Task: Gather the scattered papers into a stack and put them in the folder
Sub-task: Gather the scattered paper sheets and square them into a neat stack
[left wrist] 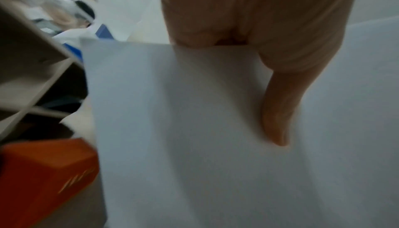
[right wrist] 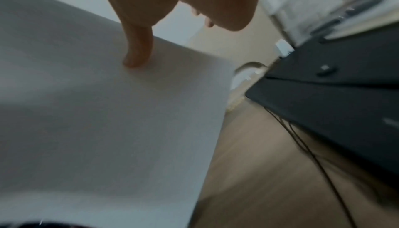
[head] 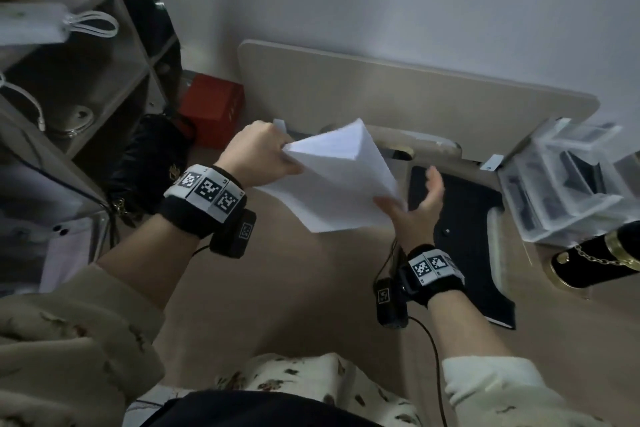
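left hand (head: 258,152) pinches white paper stack (head: 337,180) at frame centre | right hand (head: 420,204) fingers spread, thumb on stack's right edge | black folder (head: 464,236) right of centre

Head camera looks steeply down from above onto the table (head: 415,87). Each wrist camera sits close behind its hand, facing along the fingers. All three views share the white papers (head: 339,184); both blurred wrist views nearly fill with them.
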Available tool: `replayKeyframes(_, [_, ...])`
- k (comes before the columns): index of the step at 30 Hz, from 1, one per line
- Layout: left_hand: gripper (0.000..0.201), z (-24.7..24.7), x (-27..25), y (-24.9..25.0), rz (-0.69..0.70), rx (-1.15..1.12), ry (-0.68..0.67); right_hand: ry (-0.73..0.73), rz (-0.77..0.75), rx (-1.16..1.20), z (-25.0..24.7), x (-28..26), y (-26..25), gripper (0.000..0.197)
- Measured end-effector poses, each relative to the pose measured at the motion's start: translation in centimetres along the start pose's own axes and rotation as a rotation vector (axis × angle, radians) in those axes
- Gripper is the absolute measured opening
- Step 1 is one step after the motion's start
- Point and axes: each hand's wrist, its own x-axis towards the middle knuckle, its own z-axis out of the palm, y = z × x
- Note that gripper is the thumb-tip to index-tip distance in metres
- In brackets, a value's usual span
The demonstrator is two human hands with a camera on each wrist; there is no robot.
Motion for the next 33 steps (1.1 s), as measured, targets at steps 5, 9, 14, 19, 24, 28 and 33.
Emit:
replayKeyframes(5, [0.013,-1.4,-0.4,2.9,0.122,0.175,-0.049,-0.268,-0.187,-0.270,1.1,0.6,-0.2,0.053])
replayKeyframes(9, [0.025,-1.8,0.5,3.0,0.118,0.293,-0.032,-0.374,-0.014,-0.087,1.2,0.2,-0.9,0.044])
replayKeyframes(14, [0.043,-0.9,1.6,1.2,0.233,0.123,0.222,-0.336,0.114,0.061,1.6,0.4,-1.4,0.061])
replayKeyframes(19, [0.107,1.5,1.5,-3.5,-0.103,-0.543,0.359,-0.282,0.165,0.126,1.2,0.2,-2.0,0.009])
replayKeyframes(24, [0.109,5.1,0.0,-5.0,-0.226,-1.040,-0.033,-0.293,0.181,0.175,1.6,0.1,-1.7,0.015])
replayKeyframes(28, [0.055,6.6,-0.4,-4.9,-0.233,-1.102,-0.166,-0.333,0.187,0.174,2.2,0.0,-1.8,0.013])
replayKeyframes(33, [0.035,7.0,-0.1,-4.2,-0.312,-1.106,0.071,-0.276,0.227,0.168,3.0,0.0,-1.6,0.013])
